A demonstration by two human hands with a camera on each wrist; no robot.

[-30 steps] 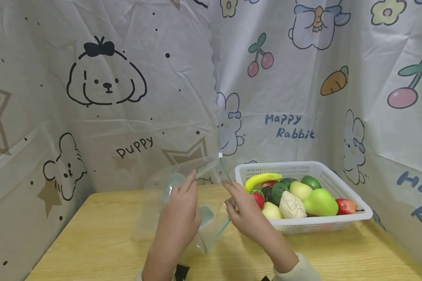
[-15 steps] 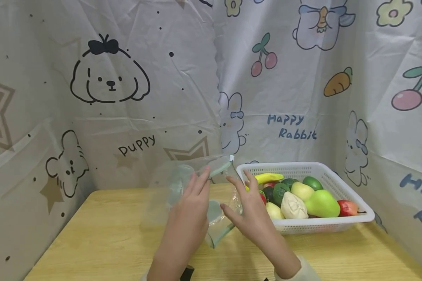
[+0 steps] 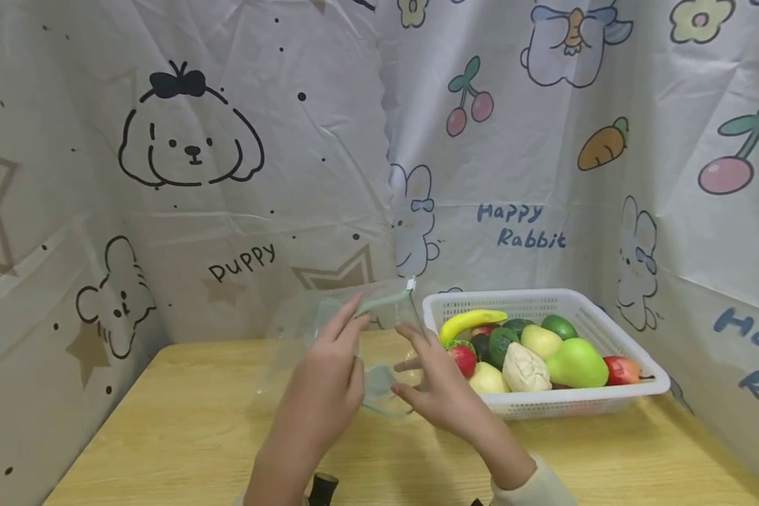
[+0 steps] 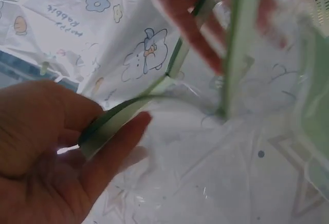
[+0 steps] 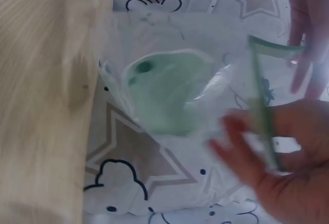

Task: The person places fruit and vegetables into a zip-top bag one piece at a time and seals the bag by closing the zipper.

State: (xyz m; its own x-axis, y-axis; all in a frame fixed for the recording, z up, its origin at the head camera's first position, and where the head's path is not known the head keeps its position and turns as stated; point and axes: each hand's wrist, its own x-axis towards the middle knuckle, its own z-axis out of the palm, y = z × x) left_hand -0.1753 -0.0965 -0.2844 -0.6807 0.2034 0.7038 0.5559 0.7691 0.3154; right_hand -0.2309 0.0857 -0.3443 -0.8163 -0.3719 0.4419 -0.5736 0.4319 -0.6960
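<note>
A clear zip bag [image 3: 379,383] with green-edged lips, pale green printed patches and a white slider at its upper corner is held up over the table, its mouth spread apart. My left hand [image 3: 329,365] pinches one lip of the mouth; the left wrist view shows its thumb and fingers [image 4: 115,157] on either side of the green strip [image 4: 115,124]. At the mouth's other side, my right hand [image 3: 439,376] has its fingers spread about the opposite lip, thumb apart from them. That hand is blurred in the right wrist view, beside the green strip [image 5: 262,106].
A white perforated basket [image 3: 575,402] stands to the right, holding a banana [image 3: 471,324], a green pear [image 3: 578,364], a red apple [image 3: 623,371] and several other fruits and vegetables. The wooden table [image 3: 183,422] meets a printed cloth wall [image 3: 259,211] behind it.
The bag's mouth has tilted and its lower corner has risen. My right hand spread its fingers off the lip, then came back toward it. The left hand keeps its hold, shifting slightly.
</note>
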